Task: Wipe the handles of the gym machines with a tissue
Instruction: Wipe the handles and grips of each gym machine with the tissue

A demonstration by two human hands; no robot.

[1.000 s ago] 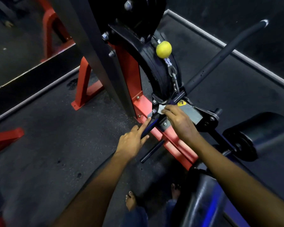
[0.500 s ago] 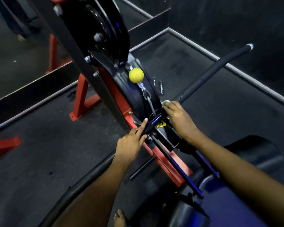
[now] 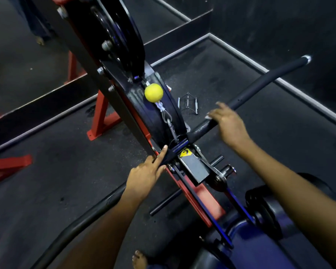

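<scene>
A long black bar handle (image 3: 260, 84) runs from the lower left, through the machine's centre bracket, up to the right. My right hand (image 3: 229, 123) lies over the bar's right half, holding a white tissue (image 3: 209, 115) against it; only a corner of the tissue shows beyond the fingers, which are blurred. My left hand (image 3: 144, 177) rests at the centre bracket, its index finger stretched out along the bar beside a yellow warning sticker (image 3: 185, 152).
A yellow ball (image 3: 153, 92) hangs on the cable above the bracket. The red frame (image 3: 103, 117) and black pulley housing rise at the upper left. A metal grip attachment (image 3: 188, 102) lies on the floor. A black roller pad (image 3: 264, 210) and my bare foot (image 3: 140, 259) are below.
My right hand has slid with the tissue from the centre bracket outward along the bar's right half. My left hand has stayed at the centre.
</scene>
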